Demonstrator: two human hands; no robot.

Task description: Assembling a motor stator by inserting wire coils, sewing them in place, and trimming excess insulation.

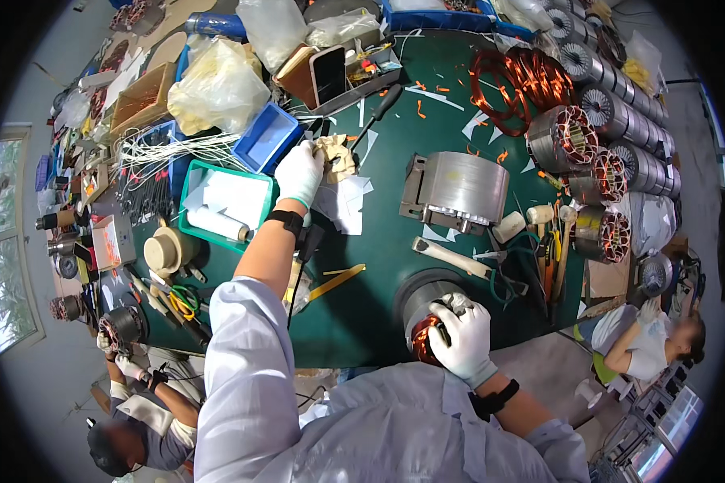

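My left hand (pixel 300 173), in a white glove, reaches to the far side of the bench beside a blue bin (pixel 267 137). Its fingers look drawn together, and what they hold, if anything, is hidden. Crumpled tan paper (pixel 337 158) and white paper pieces (pixel 342 208) lie just right of it. A screwdriver with a black handle (pixel 388 102) lies beyond the paper. Close to my body, my gloved right hand (pixel 466 338) curls over the rim of a stator (pixel 421 303) with copper windings, its fingers bent around the edge.
A larger metal motor housing (pixel 463 191) stands right of centre. Wound stators (pixel 562 138) and copper coils (pixel 532 79) fill the right side. A mallet (pixel 451 256) lies in front of the housing. A green tray (pixel 225 197) sits left. Co-workers are at both sides.
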